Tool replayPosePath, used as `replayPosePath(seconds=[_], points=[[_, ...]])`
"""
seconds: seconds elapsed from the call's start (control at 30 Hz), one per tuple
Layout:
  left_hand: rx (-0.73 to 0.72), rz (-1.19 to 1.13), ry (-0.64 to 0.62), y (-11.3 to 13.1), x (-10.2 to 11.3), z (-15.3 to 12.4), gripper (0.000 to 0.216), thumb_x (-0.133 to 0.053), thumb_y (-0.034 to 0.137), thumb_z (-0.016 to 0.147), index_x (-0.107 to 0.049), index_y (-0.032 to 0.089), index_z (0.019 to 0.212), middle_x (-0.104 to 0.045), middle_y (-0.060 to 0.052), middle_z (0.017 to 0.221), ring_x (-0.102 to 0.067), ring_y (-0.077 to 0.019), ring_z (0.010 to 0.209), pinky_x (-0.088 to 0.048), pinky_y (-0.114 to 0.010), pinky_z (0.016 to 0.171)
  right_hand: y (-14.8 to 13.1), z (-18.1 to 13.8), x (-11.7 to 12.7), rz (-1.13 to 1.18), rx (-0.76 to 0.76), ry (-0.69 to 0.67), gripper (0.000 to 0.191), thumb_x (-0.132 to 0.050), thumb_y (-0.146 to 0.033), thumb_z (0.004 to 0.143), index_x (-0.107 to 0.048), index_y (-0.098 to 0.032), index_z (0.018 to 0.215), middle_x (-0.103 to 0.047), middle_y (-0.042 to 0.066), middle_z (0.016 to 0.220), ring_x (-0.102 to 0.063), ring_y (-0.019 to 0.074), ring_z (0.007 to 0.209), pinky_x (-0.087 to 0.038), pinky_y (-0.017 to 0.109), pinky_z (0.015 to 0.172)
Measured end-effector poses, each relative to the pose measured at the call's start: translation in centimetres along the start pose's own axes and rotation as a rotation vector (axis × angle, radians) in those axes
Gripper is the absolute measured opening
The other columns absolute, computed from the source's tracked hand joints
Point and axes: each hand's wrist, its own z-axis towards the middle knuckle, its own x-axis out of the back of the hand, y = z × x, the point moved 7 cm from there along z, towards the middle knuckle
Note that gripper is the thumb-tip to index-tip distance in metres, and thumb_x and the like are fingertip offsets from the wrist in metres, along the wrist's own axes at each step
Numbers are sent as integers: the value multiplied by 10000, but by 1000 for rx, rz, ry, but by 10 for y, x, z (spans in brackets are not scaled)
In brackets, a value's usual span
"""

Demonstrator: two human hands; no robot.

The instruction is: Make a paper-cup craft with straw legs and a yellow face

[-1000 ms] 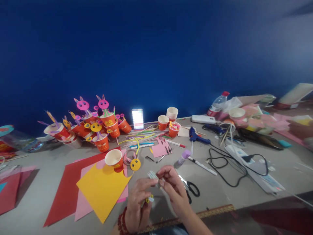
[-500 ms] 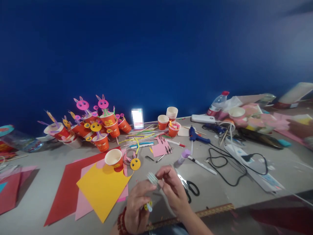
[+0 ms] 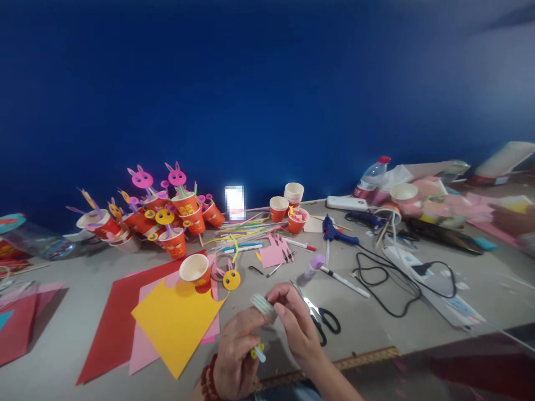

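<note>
Near the table's front edge, my left hand (image 3: 236,356) and my right hand (image 3: 295,326) meet over a small roll of pale tape (image 3: 262,305). Both hands pinch it, fingers curled. My left hand also holds a short yellow and pale blue stick-like piece (image 3: 257,352) under its fingers. A red bead bracelet circles my left wrist. Black-handled scissors (image 3: 324,322) lie just right of my right hand. A yellow paper sheet (image 3: 175,323) lies to the left, on pink and red sheets.
An orange paper cup (image 3: 194,270) and a yellow round face piece (image 3: 231,280) sit ahead. Decorated cups (image 3: 167,217) cluster at back left. A glue stick (image 3: 311,269), blue glue gun (image 3: 336,234), black cable (image 3: 384,284), power strip (image 3: 422,273) and bottle (image 3: 370,177) lie right. Another person's hand (image 3: 512,220) shows far right.
The tape roll has turned slightly between my fingers and my hands have shifted a little lower. Everything else on the table stays put.
</note>
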Motion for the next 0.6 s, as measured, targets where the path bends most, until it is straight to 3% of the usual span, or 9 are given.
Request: replayPosePath(seconds=[0.2,0.37,0.6], points=[[39,-27,40,-5,2,-4,299,-482,218,977,-520,263,1270,-723,-105,1197,-678,-250,1111,-530,-438,954,0,-2,-3,-24,-36,-114,174,-559,-399,976,-603,-231,994,-575,21,886,-537,172,795,-453,261,700],[52,-68,74,-6,5,1,275,-477,205,977,-528,252,1243,-718,-97,1191,-673,-249,1100,-514,-438,966,-1,-3,-2,-14,-36,-225,195,-536,-387,1000,-610,-262,1130,-627,41,1018,-583,191,932,-469,284,820],[159,-163,133,-9,3,2,261,-447,156,978,-531,258,1203,-683,-90,1237,-636,-246,1131,-506,-434,956,4,-4,0,35,-73,-202,239,-577,-391,974,-621,-275,1179,-625,47,1059,-584,209,1001,-487,306,866]])
